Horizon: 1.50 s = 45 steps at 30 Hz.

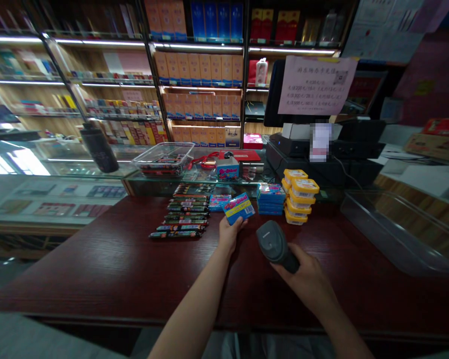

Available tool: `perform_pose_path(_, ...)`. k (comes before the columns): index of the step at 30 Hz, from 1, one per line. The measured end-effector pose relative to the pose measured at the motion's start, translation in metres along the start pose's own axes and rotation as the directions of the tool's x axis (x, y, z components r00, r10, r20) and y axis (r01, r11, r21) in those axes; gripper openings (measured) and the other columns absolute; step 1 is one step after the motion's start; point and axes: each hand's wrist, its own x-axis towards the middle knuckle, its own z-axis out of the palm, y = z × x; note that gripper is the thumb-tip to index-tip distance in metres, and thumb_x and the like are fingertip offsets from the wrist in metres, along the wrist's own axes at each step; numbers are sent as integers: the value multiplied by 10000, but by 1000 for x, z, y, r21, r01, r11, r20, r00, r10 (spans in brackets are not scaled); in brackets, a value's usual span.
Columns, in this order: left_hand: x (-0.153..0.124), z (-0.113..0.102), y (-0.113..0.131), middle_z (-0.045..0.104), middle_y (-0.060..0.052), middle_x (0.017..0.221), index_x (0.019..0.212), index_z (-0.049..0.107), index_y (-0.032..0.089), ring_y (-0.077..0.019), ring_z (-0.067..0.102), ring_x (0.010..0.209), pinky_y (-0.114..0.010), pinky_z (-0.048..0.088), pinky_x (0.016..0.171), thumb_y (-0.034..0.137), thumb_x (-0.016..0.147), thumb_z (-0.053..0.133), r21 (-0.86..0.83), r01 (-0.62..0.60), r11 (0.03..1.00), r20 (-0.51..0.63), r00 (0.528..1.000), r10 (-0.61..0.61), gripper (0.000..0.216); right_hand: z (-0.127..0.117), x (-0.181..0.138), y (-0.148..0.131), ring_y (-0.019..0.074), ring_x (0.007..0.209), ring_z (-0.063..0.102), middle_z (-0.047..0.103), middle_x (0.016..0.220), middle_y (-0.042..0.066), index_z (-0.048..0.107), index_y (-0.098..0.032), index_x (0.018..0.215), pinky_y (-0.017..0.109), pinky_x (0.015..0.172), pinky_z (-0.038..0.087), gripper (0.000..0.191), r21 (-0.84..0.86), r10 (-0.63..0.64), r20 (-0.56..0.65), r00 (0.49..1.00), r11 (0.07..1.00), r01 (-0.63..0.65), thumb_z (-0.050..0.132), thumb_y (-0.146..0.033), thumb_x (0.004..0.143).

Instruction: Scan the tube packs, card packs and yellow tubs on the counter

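Here, low and right of centre, the right hand [309,279] grips a barcode scanner [275,244]; just above, the left hand [230,232] pinches a blue packet [239,208] over the dark table [97,264]. Likely risks: the loosely pinched packet slipping, or tilting so the scanner misreads, and an elbow nudging the yellow tubs [299,199] behind.

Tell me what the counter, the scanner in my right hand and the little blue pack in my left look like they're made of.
The counter looks like dark red-brown wood with a glossy varnish: grain lines and soft reflections show. The scanner in the right hand looks like matte grey-black moulded plastic. The blue pack in the left hand seems printed card or wrapper; which one is unclear.
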Motion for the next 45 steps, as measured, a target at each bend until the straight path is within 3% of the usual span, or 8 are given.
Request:
perform_pose_path(5, -1, -1, -4, 661, -60, 926, 978, 554, 134, -169, 656, 798, -368, 557, 790, 358, 565, 824, 45, -50, 998, -19, 999, 51, 542, -8, 3, 42, 238, 851, 667, 699, 1025, 58, 545, -233, 1163, 339, 684, 481, 375, -466, -292, -6, 956, 847, 256, 587, -253, 790)
perform_pose_path(12, 4, 0, 12, 603, -13, 815, 913, 512, 170, -136, 603, 639, -301, 534, 598, 387, 746, 641, 445, -243, 862, -92, 945, 314, 302, -9, 8, 106, 215, 825, 654, 687, 986, 67, 507, -184, 1234, 316, 670, 489, 475, -655, -565, 57, 823, 601, 458, 600, -183, 768)
perform_pose_path(17, 22, -1, 64, 549, -13, 754, 719, 542, 190, -166, 544, 767, -290, 458, 717, 272, 774, 601, 904, -347, 248, 100, 738, 667, 115, -12, 8, 117, 203, 805, 658, 693, 976, 65, 505, -181, 1233, 293, 649, 494, 468, -680, -619, 32, 785, 562, 471, 596, -212, 775)
perform_pose_path(22, 45, -4, 93, 556, -53, 889, 828, 602, 206, -188, 534, 854, -285, 417, 733, 165, 811, 522, 859, -386, -337, 492, 807, 327, 92, -15, 10, 122, 200, 815, 671, 700, 1007, 72, 510, -174, 1227, 274, 626, 508, 467, -670, -626, 4, 780, 577, 467, 589, -233, 771)
perform_pose_path(25, 55, -4, 90, 562, -73, 956, 896, 623, 216, -197, 537, 906, -292, 414, 754, 155, 859, 455, 749, -418, -514, 532, 842, 92, 183, -13, 10, 124, 208, 843, 674, 700, 1033, 76, 513, -179, 1225, 278, 648, 518, 466, -649, -609, -13, 793, 609, 457, 577, -221, 765)
perform_pose_path(32, 54, -11, 69, 549, -140, 1144, 916, 669, 184, -301, 478, 1087, -377, 421, 826, 344, 809, 607, 727, -370, -579, 483, 874, 49, 202, -8, 6, 122, 239, 922, 665, 691, 1086, 80, 551, -213, 1212, 319, 719, 521, 420, -544, -469, -60, 881, 755, 365, 529, -219, 793)
perform_pose_path(36, 50, -16, 63, 529, -166, 1219, 915, 691, 168, -325, 468, 1092, -419, 388, 890, 504, 767, 628, 754, -356, -552, 481, 871, 96, 373, -9, 7, 119, 230, 921, 668, 692, 1092, 73, 567, -216, 1196, 308, 724, 520, 399, -525, -465, -70, 883, 770, 364, 528, -236, 800)
perform_pose_path(45, 63, -1, 65, 563, -155, 1056, 932, 683, 155, -303, 483, 1013, -374, 384, 786, 532, 794, 582, 805, -116, -582, 278, 940, 196, 414, -13, 11, 119, 208, 879, 685, 708, 1054, 61, 584, -202, 1174, 278, 701, 533, 382, -547, -472, -60, 879, 752, 367, 556, -274, 800)
